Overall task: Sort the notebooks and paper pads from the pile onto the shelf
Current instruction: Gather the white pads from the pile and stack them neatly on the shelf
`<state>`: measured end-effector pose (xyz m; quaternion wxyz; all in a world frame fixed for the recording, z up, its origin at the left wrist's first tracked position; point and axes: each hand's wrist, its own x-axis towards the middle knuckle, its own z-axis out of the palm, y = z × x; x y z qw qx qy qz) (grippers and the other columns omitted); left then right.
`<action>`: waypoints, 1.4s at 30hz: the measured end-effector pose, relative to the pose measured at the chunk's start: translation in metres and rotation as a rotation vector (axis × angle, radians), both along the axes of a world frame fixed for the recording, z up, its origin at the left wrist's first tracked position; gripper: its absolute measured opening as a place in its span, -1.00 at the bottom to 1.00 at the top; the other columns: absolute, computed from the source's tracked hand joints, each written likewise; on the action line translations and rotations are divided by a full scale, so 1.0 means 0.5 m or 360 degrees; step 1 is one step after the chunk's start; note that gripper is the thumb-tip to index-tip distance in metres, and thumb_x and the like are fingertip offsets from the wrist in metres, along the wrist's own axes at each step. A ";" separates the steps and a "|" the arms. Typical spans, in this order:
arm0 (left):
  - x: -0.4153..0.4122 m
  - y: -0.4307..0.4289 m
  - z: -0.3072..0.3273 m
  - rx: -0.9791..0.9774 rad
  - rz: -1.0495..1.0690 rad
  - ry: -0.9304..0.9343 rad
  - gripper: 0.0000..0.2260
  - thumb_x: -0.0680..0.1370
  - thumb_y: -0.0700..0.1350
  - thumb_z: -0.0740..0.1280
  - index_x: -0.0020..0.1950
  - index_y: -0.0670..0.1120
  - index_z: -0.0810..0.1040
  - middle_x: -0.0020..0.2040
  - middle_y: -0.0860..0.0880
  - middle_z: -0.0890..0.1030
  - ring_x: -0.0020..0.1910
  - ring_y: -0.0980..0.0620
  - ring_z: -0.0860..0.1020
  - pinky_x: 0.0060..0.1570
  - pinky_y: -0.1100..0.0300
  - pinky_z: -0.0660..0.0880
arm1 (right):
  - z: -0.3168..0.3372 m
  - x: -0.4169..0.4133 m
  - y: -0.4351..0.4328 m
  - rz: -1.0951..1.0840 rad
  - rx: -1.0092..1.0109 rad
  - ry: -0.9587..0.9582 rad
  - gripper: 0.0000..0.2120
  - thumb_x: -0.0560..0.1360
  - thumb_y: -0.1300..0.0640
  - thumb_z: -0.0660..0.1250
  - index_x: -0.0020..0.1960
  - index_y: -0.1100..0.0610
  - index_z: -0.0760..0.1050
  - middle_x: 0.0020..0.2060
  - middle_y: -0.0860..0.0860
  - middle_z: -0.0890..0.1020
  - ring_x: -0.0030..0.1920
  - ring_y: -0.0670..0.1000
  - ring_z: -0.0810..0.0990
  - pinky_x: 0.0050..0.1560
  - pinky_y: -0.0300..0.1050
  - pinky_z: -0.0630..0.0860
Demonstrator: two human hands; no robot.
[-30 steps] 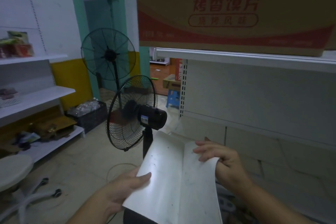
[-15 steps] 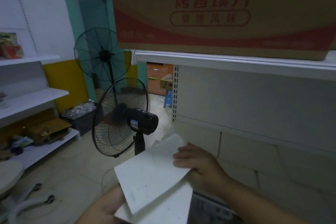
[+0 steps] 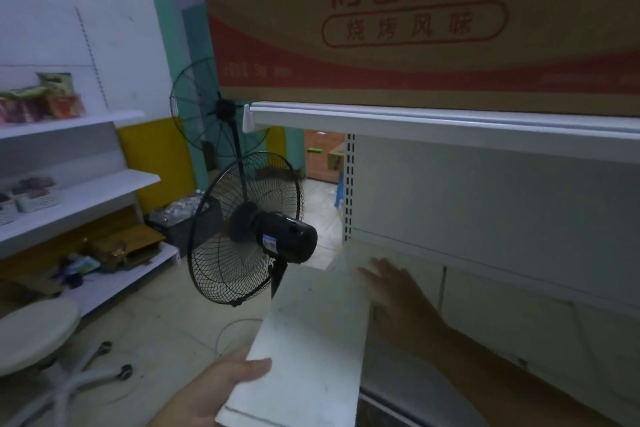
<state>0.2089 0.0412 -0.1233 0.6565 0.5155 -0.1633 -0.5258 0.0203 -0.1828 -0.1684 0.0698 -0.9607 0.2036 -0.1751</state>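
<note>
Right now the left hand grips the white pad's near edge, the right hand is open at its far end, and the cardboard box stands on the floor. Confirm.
Not the floor: in the head view the cardboard box stands on the white shelf overhead. The left hand grips the white pad, and the right hand is open at its far end.

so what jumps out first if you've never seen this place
A cardboard box with red lettering fills the top, sitting on the shelf. Mid-frame stands a black fan, and below it the left hand holds a white paper pad while the right hand touches its far edge.
</note>
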 end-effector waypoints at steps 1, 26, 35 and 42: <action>-0.003 -0.002 -0.052 0.0196 -0.0186 0.0128 -0.47 0.35 -0.29 0.48 0.30 -0.14 0.48 0.19 -0.21 0.61 0.15 -0.23 0.59 0.09 -0.06 0.51 | 0.007 -0.009 -0.013 -0.0286 0.0189 0.0291 -0.38 0.55 -0.21 -0.02 0.54 0.01 0.01 0.53 0.02 -0.02 0.54 0.08 0.00 0.50 -0.07 -0.15; 0.026 0.048 -0.120 0.0096 -0.0357 0.0249 -0.39 0.35 -0.38 0.36 0.37 -0.04 0.40 0.24 -0.29 0.55 0.18 -0.41 0.51 0.13 -0.29 0.47 | 0.101 -0.004 -0.021 -0.0498 -0.0073 -0.0714 -0.65 0.35 0.18 0.17 -0.01 0.12 0.68 -0.12 0.06 0.72 -0.14 0.08 0.68 -0.11 -0.22 0.50; 0.058 0.091 -0.122 0.0070 -0.0254 0.0067 -0.41 0.23 -0.33 0.33 0.26 -0.08 0.48 0.15 -0.28 0.61 0.09 -0.37 0.57 0.10 -0.23 0.49 | 0.201 -0.064 0.041 -0.0597 0.0372 -0.1501 -0.73 0.30 0.30 0.12 -0.28 0.06 0.55 -0.47 -0.19 0.56 -0.39 -0.36 0.50 -0.40 -0.56 0.31; 0.024 0.074 -0.088 -0.0029 -0.0347 0.0009 -0.48 0.27 -0.38 0.36 0.22 -0.12 0.51 0.09 -0.26 0.64 0.01 -0.32 0.62 -0.10 -0.10 0.59 | 0.199 -0.121 0.120 -0.0337 0.0768 -0.1501 -0.44 0.32 0.56 0.07 -0.32 -0.01 0.65 -0.31 -0.27 0.67 -0.22 -0.27 0.61 -0.17 -0.49 0.46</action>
